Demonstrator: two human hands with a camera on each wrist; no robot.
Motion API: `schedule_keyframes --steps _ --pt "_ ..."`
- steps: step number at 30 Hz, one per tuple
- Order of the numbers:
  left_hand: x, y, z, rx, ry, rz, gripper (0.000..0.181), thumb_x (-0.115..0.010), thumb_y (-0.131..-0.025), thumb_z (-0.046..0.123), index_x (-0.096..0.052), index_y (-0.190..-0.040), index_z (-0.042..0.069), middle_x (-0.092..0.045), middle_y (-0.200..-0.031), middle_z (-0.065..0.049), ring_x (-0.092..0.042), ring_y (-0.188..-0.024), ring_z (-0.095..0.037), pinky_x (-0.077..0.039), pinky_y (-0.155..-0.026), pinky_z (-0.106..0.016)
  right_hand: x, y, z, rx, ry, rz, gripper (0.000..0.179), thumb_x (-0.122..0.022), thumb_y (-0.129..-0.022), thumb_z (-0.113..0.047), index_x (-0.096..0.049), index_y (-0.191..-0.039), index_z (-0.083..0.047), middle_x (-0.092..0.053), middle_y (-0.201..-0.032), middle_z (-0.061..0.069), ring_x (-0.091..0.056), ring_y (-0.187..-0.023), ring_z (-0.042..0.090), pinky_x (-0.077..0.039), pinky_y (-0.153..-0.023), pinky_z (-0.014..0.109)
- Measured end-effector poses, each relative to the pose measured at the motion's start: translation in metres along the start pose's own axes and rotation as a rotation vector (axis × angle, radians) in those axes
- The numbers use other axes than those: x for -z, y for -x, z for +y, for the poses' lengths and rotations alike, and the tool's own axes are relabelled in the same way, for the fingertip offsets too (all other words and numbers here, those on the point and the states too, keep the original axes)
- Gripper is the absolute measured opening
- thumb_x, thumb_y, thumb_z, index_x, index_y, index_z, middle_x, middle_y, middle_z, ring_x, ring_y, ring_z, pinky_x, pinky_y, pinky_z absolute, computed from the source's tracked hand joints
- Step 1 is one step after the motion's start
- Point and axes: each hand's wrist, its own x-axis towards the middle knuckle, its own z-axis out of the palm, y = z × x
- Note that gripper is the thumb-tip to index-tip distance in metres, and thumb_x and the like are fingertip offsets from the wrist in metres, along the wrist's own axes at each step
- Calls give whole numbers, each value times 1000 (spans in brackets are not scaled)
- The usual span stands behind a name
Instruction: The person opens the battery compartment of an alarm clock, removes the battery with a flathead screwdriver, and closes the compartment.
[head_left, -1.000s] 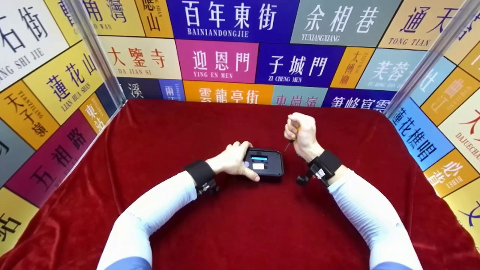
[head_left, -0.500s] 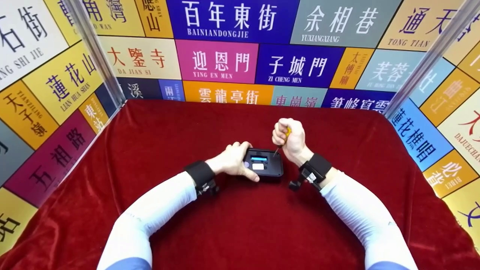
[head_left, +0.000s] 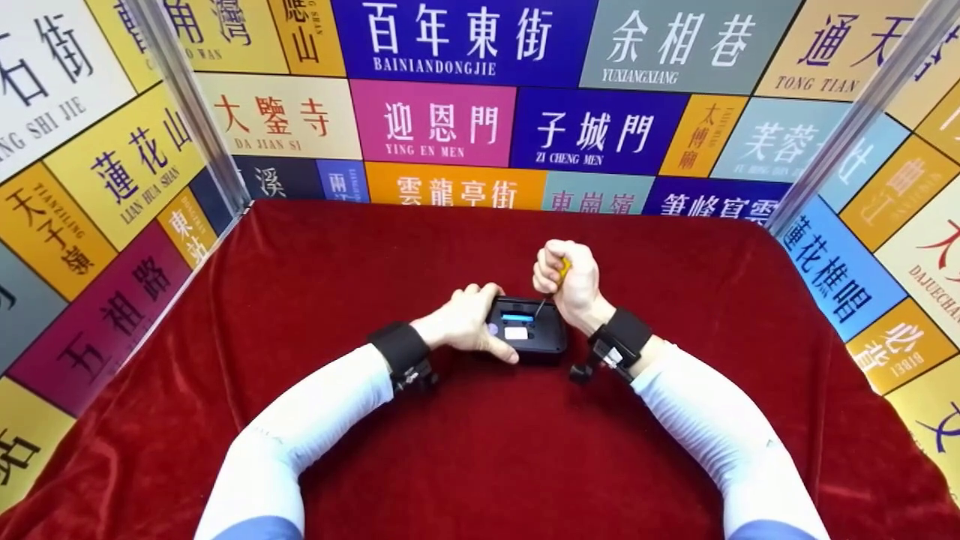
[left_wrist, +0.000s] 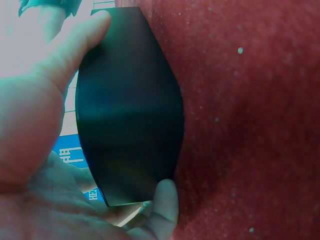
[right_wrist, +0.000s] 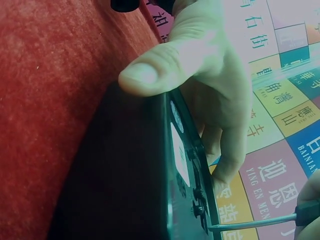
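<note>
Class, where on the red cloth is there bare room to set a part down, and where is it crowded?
Bare: the cloth between the left sleeve and right sleeve, on the box's near side; also the far strip along the wall.
Crowded: the box itself, gripped by the left hand, with the right hand holding the screwdriver to it.

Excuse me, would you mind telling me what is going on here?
A person is working on a black device that sits on a red cloth. Their left hand grips its left end, while the right hand holds a yellow-handled screwdriver pointing down at the device's open-looking face, near a blue strip. Whether the screwdriver's tip touches anything is hard to tell.
</note>
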Motion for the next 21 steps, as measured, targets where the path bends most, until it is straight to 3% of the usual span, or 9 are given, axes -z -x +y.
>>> schedule_keyframes --steps 4,11,15,21 --pt "-10 -11 -13 -2 7 8 116 -106 -58 66 -54 -150 17 -64 -134 -17 -59 -122 -40 -55 -102 -48 0 -1 2 -6 4 4 43 -35 -102 -17 -31 -59 -24 -35 -52 -14 -30 -45 6 -10 -58 38" --pt "-7 -8 -9 0 3 4 117 -106 -59 65 -53 -151 15 -64 -135 -20 -60 -123 -43 -56 -105 -50 -1 -1 5 -19 22 -10 41 -35 -100 -14 -31 -61 -24 -34 -52 -13 -30 -45 5 -19 -52 27" --pt "-9 -9 -11 4 6 6 116 -107 -58 64 -54 -150 17 -64 -134 -18 -60 -122 -41 -56 -105 -49 -1 -2 5 -43 30 -38 42 -36 -101 -15 -33 -61 -24 -35 -52 -13 -31 -46 6 -21 -53 28" --pt "10 11 10 -3 22 -13 108 -106 -66 52 -53 -149 8 -64 -136 -23 -61 -124 -46 -56 -107 -55 -1 -7 3 -97 47 -97 43 -37 -104 -15 -32 -62 -24 -34 -53 -12 -29 -47 7 -22 -53 27"
